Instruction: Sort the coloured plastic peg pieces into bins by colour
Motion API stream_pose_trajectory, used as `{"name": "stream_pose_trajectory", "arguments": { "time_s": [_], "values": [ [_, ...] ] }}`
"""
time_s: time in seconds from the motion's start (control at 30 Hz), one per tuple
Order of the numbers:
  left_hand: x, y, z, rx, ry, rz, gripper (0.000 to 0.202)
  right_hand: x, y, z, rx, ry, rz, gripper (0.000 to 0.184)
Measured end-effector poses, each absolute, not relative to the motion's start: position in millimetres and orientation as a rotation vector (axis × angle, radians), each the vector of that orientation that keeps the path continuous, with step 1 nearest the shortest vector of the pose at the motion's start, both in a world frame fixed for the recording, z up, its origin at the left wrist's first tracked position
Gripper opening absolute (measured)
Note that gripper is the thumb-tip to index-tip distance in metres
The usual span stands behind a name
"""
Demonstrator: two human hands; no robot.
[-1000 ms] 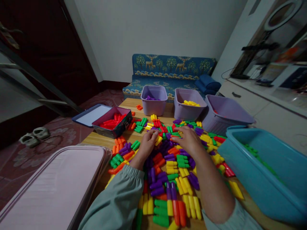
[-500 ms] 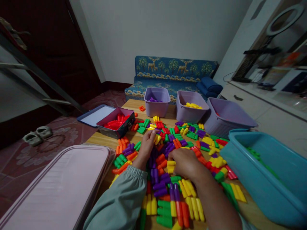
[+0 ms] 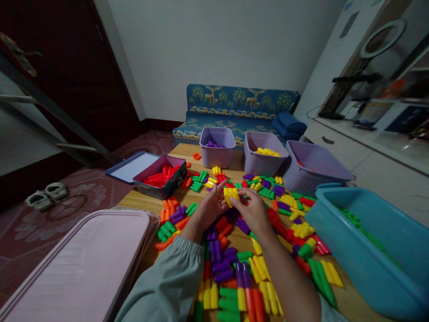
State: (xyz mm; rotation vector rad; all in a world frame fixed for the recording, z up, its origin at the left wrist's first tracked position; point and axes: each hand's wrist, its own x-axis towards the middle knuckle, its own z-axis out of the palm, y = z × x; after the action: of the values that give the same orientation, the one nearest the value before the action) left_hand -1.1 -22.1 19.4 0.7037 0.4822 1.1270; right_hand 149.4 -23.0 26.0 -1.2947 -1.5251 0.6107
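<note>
Over the middle of the table, my two hands meet at a small clump of yellow plastic building blocks (image 3: 230,195). My left hand (image 3: 208,212) has its palm turned inward, the fingers reaching behind and under the yellow blocks. From the other side my right hand (image 3: 252,209) pinches them between thumb and fingers. Whether the yellow blocks are joined together cannot be made out. Below and around the hands lie loose finger-shaped blocks, among them purple blocks (image 3: 223,269), green blocks (image 3: 229,304) and yellow blocks (image 3: 269,295).
Lilac bins with purple (image 3: 217,156), yellow (image 3: 264,164) and a few red pieces (image 3: 311,176) line the far edge. A teal bin (image 3: 362,250) with green pieces stands right. Left are an open tin (image 3: 160,192) of red pieces and a pink-lidded box (image 3: 83,264).
My right hand has risen from the pile with a yellow block and come to my left hand. The yellow blocks are now together between both hands. The view has shifted slightly.
</note>
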Motion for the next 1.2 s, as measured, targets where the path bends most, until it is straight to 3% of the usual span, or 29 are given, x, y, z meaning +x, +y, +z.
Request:
{"name": "stream_pose_trajectory", "arguments": {
  "time_s": [0.17, 0.37, 0.7, 0.93, 1.2],
  "values": [
    [6, -24, 13, 0.874, 0.541, 1.092, 0.074, 150, -26, 25, -1.47, -1.585, 0.611, 0.034],
    [5, -21, 13, 0.864, 0.543, 1.121, 0.067, 149, -23, 24, -1.323, -1.527, 0.822, 0.055],
    [14, -19, 12, 0.964, 0.764, 1.207, 0.055, 159, -19, 23, -1.351, -1.474, 1.015, 0.031],
    [10, -7, -5, 0.973, 0.921, 1.315, 0.051, 169, -14, 32, -1.177, -0.999, 1.332, 0.032],
    [9, -3, -12, 1.005, 0.961, 1.288, 0.048, 195, 50, 109, -1.058, -0.794, 1.148, 0.016]
  ]
}}
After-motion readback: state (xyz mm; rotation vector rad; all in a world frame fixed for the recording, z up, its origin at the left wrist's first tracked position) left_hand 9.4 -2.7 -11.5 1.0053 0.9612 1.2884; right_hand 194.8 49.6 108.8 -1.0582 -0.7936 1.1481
